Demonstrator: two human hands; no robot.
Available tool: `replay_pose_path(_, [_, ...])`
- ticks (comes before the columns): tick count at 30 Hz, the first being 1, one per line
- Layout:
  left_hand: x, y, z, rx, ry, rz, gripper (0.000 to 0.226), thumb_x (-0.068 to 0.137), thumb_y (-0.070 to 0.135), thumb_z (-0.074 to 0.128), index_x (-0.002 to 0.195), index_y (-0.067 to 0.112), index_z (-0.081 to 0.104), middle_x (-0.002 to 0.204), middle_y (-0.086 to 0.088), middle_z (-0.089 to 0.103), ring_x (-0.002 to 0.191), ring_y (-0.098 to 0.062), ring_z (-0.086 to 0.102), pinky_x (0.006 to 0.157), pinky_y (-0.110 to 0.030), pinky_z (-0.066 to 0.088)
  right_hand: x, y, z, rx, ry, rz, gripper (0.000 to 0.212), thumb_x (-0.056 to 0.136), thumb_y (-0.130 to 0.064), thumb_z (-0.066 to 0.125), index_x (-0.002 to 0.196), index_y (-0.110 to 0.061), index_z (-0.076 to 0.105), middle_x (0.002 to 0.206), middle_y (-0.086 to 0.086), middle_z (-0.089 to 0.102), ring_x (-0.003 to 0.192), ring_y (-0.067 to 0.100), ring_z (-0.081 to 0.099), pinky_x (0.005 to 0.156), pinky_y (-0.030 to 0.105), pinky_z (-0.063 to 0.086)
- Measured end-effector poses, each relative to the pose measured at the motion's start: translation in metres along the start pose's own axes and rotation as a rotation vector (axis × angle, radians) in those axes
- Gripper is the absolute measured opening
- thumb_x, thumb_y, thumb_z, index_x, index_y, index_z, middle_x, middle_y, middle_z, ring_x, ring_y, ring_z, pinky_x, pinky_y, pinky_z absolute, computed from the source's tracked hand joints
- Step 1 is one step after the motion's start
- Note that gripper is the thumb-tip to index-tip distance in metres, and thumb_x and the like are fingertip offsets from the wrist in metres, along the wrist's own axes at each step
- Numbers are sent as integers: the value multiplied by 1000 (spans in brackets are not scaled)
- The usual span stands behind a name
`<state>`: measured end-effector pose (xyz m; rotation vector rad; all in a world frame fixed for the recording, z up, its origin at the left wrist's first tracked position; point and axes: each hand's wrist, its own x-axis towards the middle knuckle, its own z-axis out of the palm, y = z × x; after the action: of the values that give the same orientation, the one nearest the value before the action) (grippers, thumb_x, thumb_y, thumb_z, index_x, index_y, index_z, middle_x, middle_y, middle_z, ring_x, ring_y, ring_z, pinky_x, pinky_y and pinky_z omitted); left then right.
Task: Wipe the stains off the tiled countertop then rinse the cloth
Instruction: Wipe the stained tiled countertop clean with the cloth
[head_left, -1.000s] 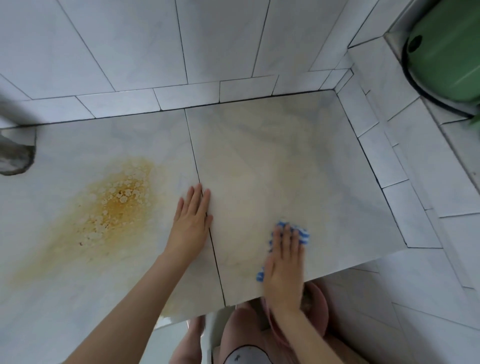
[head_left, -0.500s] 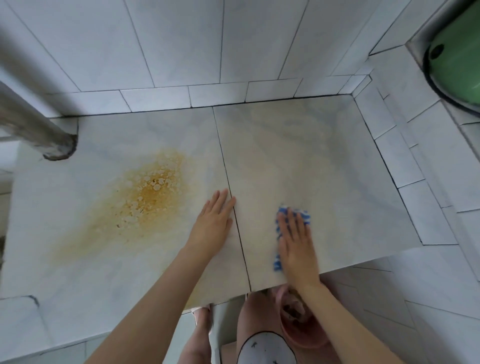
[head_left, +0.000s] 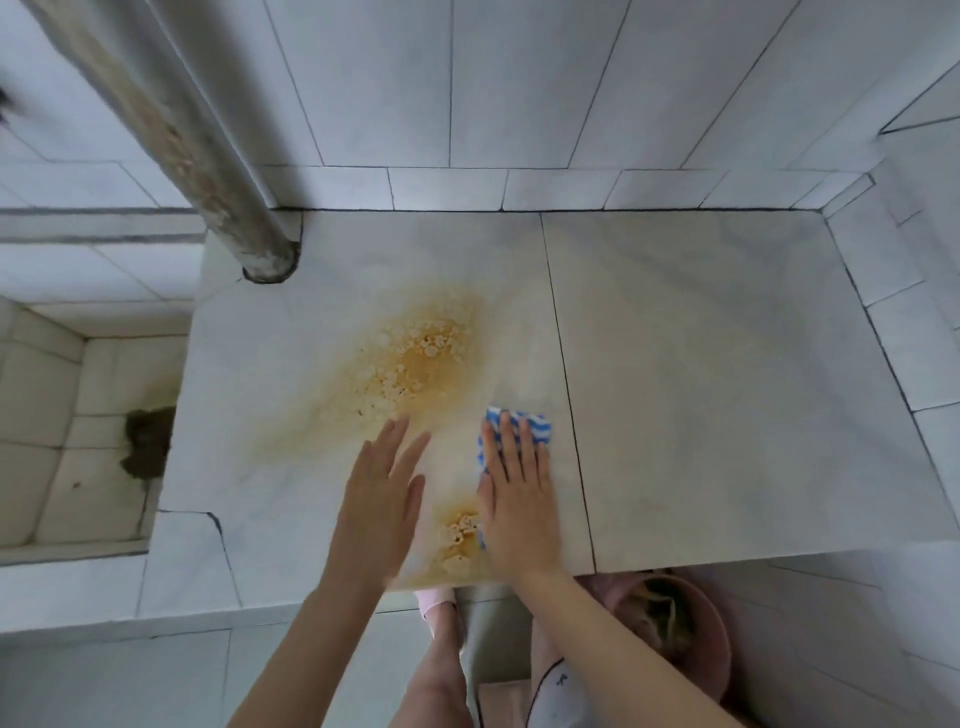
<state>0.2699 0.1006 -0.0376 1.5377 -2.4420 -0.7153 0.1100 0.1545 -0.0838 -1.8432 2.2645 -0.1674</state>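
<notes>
A blue-and-white striped cloth, bunched small, lies under the flat, spread right hand on the tiled countertop, just right of a small orange stain at the near edge, while the left hand rests open-palmed below the large orange stain.

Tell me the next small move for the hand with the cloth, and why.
Probably slide the right hand, flat on the blue striped cloth, up and left into the large orange stain. That stain lies unwiped just beyond the cloth; the left hand is beside it.
</notes>
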Motion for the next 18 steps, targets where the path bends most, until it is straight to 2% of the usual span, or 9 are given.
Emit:
replay_pose_path(3, [-44, -46, -5, 60, 71, -158, 52, 95, 38, 28, 140, 15, 38, 152, -9, 28, 142, -21, 20, 117, -36, 11, 2, 10, 1, -21, -18, -53, 53, 100, -31, 5, 151, -16, 8, 159, 3, 3, 146, 21, 2, 115, 40, 11])
replay_pose_path(7, [-80, -84, 0, 120, 56, -391, 71, 90, 55, 26, 147, 13, 24, 155, -12, 18, 144, -24, 13, 117, -44, 11, 3, 15, -2, -69, -38, -101, 53, 100, -33, 1, 151, -17, 6, 159, 2, 1, 146, 19, 0, 115, 39, 10])
replay_pose_path(12, [-81, -89, 6, 216, 65, -381, 72, 92, 55, 25, 146, 7, 27, 154, -15, 21, 142, -27, 20, 116, -45, 14, 2, -9, 3, -69, 12, 35, 53, 99, -26, 12, 150, -15, 9, 158, 7, 7, 146, 23, 6, 114, 42, 14])
replay_pose_path(16, [-85, -94, 6, 238, 96, -349, 69, 94, 55, 23, 144, 8, 32, 153, -14, 26, 139, -27, 29, 115, -44, 20, -16, -78, 20, -10, -17, -133, 54, 96, -24, 21, 149, -14, 22, 156, 6, 16, 144, 24, 13, 114, 41, 16])
replay_pose_path(18, [-86, -97, 6, 242, 129, -340, 68, 93, 54, 27, 144, 10, 33, 153, -12, 26, 139, -26, 29, 115, -43, 20, -22, -98, 23, 21, -27, -180, 52, 97, -25, 18, 148, -16, 24, 156, 4, 20, 144, 22, 16, 113, 40, 17])
